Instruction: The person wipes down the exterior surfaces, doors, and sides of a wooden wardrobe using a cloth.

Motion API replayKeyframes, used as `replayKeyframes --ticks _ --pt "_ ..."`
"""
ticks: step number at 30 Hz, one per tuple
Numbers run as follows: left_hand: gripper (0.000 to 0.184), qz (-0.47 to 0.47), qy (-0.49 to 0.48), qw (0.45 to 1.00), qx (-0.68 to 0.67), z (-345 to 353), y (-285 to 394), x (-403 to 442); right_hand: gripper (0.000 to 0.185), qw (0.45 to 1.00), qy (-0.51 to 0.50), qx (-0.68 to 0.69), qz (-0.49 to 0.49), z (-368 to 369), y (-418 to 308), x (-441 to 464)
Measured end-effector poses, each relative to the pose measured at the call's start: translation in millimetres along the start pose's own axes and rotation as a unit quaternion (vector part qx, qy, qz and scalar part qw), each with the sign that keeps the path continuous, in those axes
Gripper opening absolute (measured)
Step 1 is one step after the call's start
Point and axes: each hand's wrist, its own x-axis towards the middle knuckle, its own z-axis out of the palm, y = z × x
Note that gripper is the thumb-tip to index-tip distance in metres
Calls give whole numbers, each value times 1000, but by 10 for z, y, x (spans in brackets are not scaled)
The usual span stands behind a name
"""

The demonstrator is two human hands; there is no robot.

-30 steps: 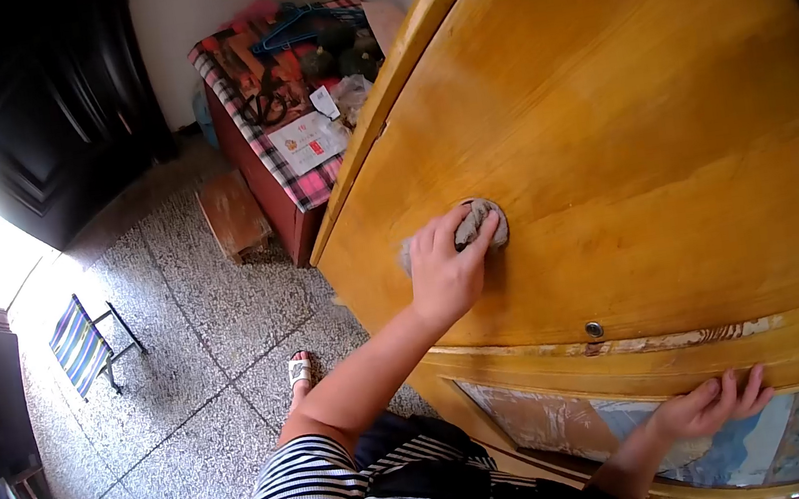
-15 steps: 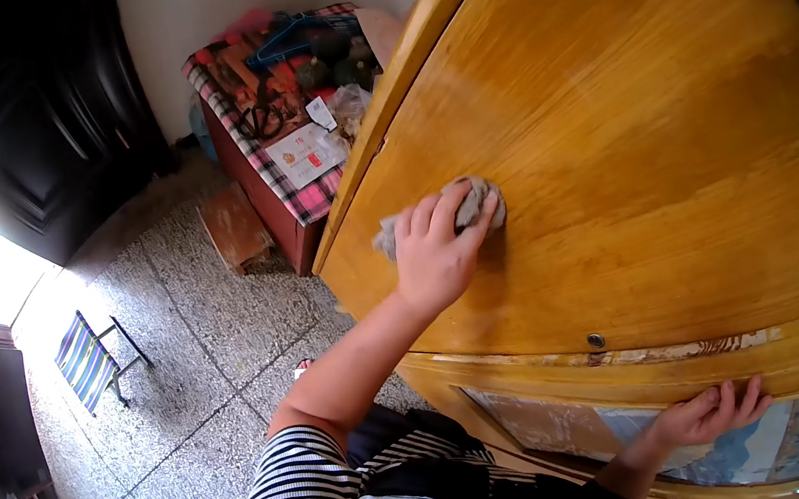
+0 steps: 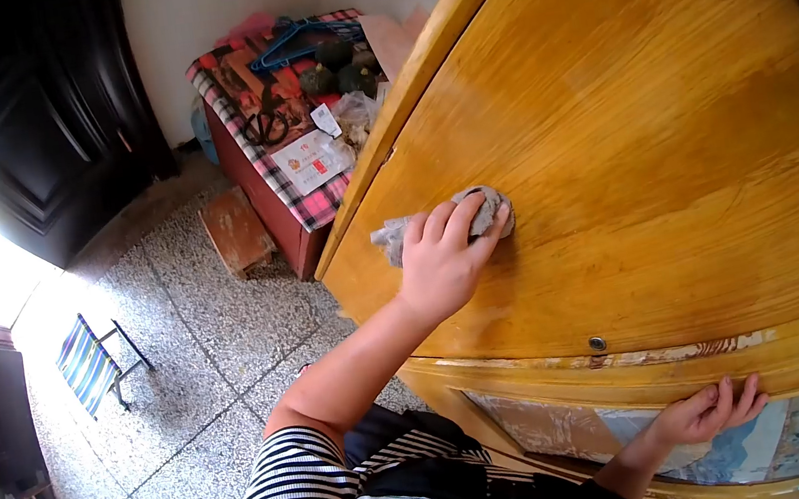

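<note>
My left hand [image 3: 443,256] is closed around a crumpled grey cloth [image 3: 490,209] and presses it against a yellow-brown wooden panel [image 3: 650,156] of a cabinet. Part of the cloth [image 3: 390,239] sticks out on the left of my fingers. Lower right, my right hand [image 3: 712,412] rests at the cabinet's ledge [image 3: 790,378], its fingers loosely bent and apart, with nothing seen in them. A small round lock [image 3: 597,344] sits near the panel's lower edge, beside a strip of worn, flaking paint [image 3: 725,344].
Beyond the cabinet stands a red table with a checked cloth [image 3: 321,205], holding dark green squashes [image 3: 357,79], blue hangers [image 3: 296,36], scissors [image 3: 264,128] and a printed card [image 3: 312,160]. A wooden stool [image 3: 236,231] and striped folding stool [image 3: 89,363] stand on the speckled floor. A dark door [image 3: 43,145] is behind.
My left hand and the cloth have shifted slightly right and down over the panel. My right hand stays at the ledge. The view has tilted a little.
</note>
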Motion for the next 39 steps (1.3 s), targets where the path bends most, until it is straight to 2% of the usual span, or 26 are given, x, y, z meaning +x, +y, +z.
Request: replayKeyframes --ticks 6,13,19,22,24,25,27,28,33,34,36,39 --pt "41 -25 -35 999 -10 106 -66 -291 20 1000 9 3 5 10 -16 3" --pt "43 -12 -9 1000 -15 14 -22 -48 18 999 17 15 22 25 -43 3" --pt "45 11 -50 998 -36 19 -119 -223 17 999 18 11 30 30 -70 5" --pt "47 -17 -46 997 -52 74 -174 -69 16 999 10 0 31 15 -61 0" --pt "47 -144 22 974 -173 153 -255 214 16 1000 13 -10 20 16 -61 10" --pt "47 -140 20 974 -179 154 -213 389 16 1000 13 -17 21 4 -40 5" --pt "45 -169 125 949 -233 76 -50 713 15 999 20 7 25 22 -25 -24" --pt "45 -169 121 943 -261 41 93 753 15 1000 15 6 26 16 -31 -20" --pt "49 -18 108 946 -306 53 683 469 15 1000 9 0 18 11 -28 -23" --pt "49 -19 107 946 -307 51 733 345 15 1000 8 0 18 16 -28 -22" --pt "46 53 35 951 -301 57 813 54 15 1000 14 7 17 18 -43 -14" --pt "45 94 11 951 -293 240 765 -477 15 1000 15 4 4 11 -69 31"
